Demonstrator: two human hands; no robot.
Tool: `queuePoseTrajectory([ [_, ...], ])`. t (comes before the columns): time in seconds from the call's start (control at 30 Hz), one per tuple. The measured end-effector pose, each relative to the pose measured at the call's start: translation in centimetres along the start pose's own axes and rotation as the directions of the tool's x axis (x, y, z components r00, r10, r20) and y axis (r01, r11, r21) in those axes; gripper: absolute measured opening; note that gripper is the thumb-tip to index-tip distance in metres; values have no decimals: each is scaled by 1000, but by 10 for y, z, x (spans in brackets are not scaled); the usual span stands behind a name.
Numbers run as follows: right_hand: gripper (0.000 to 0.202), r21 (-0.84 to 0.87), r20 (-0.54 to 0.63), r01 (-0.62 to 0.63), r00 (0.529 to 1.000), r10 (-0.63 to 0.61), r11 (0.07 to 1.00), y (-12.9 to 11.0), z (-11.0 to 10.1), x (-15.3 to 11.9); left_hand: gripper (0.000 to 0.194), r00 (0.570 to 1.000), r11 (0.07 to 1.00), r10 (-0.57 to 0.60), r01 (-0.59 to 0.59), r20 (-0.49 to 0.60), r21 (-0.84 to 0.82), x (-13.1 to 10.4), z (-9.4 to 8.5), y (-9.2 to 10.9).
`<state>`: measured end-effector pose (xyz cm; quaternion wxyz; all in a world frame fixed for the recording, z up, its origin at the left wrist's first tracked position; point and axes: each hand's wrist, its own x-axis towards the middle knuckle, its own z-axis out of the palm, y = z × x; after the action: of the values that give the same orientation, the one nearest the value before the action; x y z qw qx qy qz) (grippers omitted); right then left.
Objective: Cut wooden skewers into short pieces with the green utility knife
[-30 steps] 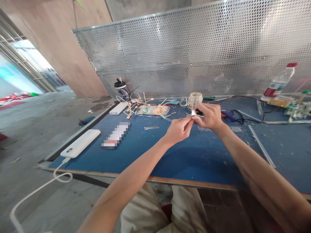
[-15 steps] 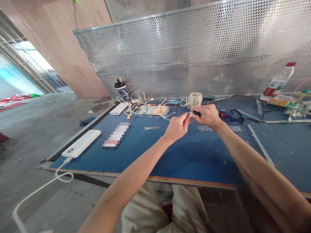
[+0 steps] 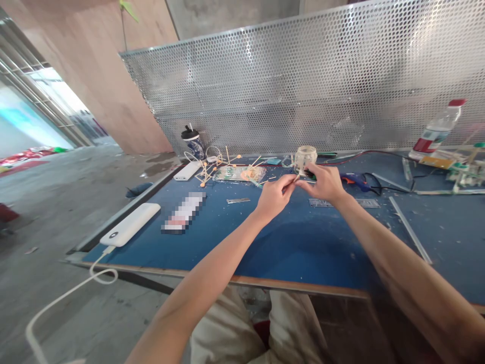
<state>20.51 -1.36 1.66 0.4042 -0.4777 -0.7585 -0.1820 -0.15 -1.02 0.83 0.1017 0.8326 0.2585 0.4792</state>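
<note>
Both my hands meet above the blue table, in front of a cloudy glass jar (image 3: 305, 154). My left hand (image 3: 276, 194) is pinched on a small thin piece whose tip shows between the fingertips; what it is I cannot make out. My right hand (image 3: 324, 183) is beside it, thumb and forefinger parted around the piece's end, with something dark partly hidden behind its fingers. A clear plastic packet (image 3: 238, 173) with stick pieces lies left of the hands. Below it lies a small metal blade or ruler (image 3: 238, 200).
Stick model with orange joints (image 3: 206, 174), white power banks (image 3: 131, 224), pixelated flat object (image 3: 184, 213) and dark-lidded cup (image 3: 193, 141) on the left. Blue glue gun (image 3: 356, 181), clear strip (image 3: 410, 230) and red-capped bottle (image 3: 437, 131) on the right. Perforated metal panel (image 3: 265, 91) behind.
My right hand's forefinger and thumb have spread apart near the left fingertips. A thin piece shows between my left fingers where a whitish bit showed before. The view has shifted slightly.
</note>
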Motion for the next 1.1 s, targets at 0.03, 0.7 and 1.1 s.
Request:
queuePoseTrajectory([
  [0.03, 45, 0, 6, -1, 1000, 1, 1000, -2, 0, 0, 23, 1000, 1000, 1, -1, 0, -4, 0, 0, 0],
  [0.7, 47, -64, 101, 5, 995, 2, 998, -9, -5, 5, 18, 1000, 1000, 2, -3, 11, 26, -1, -1, 2],
  [1.1, 49, 9, 116, -24, 993, 23, 1000, -4, 6, 2, 14, 998, 992, -64, 65, 17, -110, 2, -1, -11],
])
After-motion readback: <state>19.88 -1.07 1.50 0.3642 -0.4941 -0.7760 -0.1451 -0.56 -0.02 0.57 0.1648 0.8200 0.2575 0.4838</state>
